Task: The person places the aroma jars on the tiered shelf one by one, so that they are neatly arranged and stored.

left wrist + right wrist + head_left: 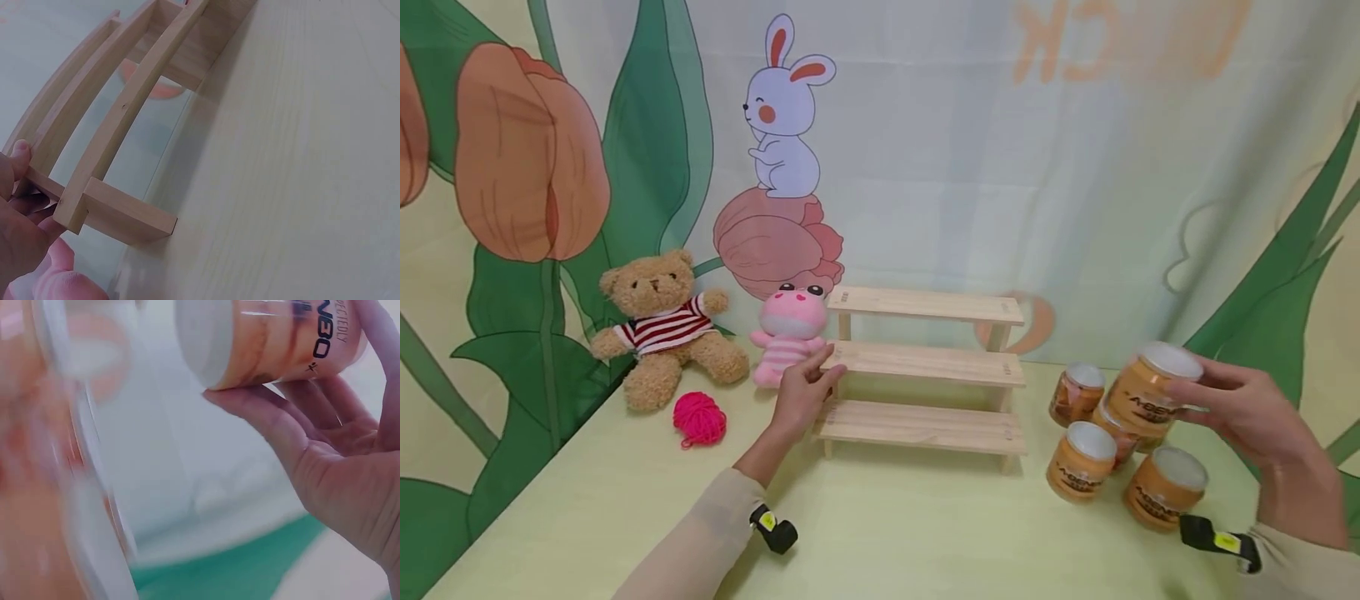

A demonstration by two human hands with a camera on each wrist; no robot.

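Note:
My left hand [801, 396] grips the left end of a three-step wooden display shelf [928, 364] at its middle step. In the left wrist view, the thumb and fingers [22, 153] are bent around the end of the shelf's side frame [128, 112]. On the right, my right hand [1255, 412] holds a jar [1142, 393] with an orange label and a whitish lid above the other jars. The right wrist view shows the thumb and fingers around the held jar [287, 337]. Below it, several similar jars, including a front one [1082, 462], stand grouped on the table.
A teddy bear [658, 329] in a striped shirt sits at the left, beside a pink plush toy [790, 321]. A ball of pink yarn [700, 419] lies in front of them on the pale table [880, 533]. A printed curtain [925, 167] hangs behind.

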